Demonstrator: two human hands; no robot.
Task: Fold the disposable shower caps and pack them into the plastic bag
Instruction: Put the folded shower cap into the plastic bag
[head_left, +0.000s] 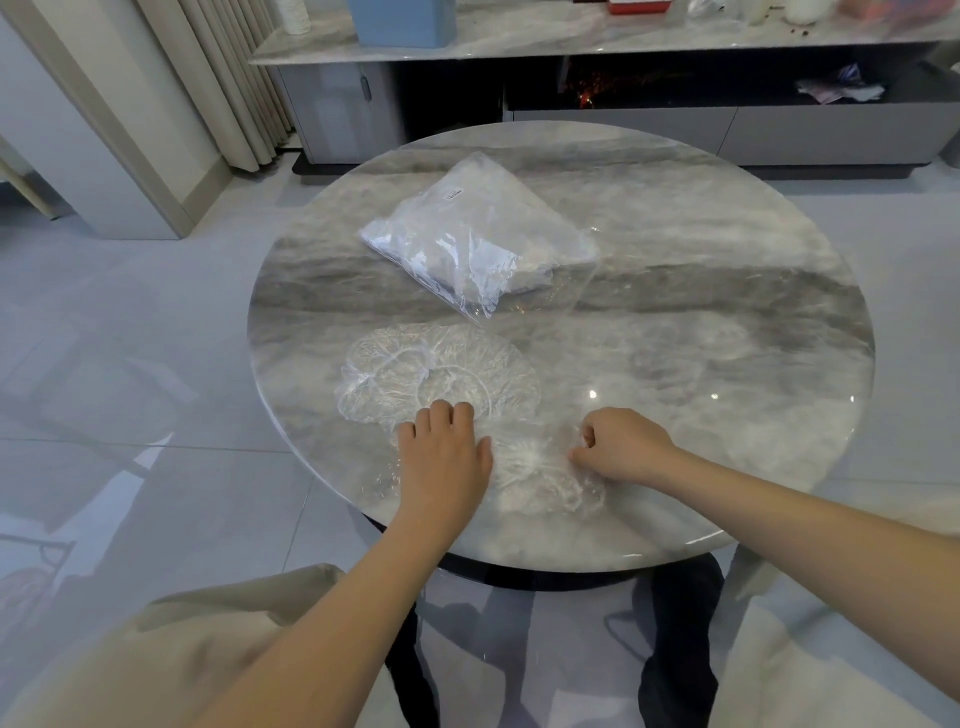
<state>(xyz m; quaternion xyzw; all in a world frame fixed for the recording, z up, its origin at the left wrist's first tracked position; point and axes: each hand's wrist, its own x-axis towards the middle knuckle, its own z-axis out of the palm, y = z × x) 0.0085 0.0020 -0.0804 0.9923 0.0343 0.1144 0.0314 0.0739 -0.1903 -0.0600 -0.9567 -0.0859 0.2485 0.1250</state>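
Clear shower cap (540, 467) lies between both hands: left hand (444, 457) presses flat, fingers straight; right hand (621, 447) fingers pinch its edge.

Hidden beneath the left hand (444, 460): part of the crumpled clear plastic shower cap (540, 470); cropped at twelve o'clock: blue box (402, 23).

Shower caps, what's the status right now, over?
Left hand flat on near shower cap, right hand pinching it. Second cap loose. Plastic bag beyond, nothing blocking.
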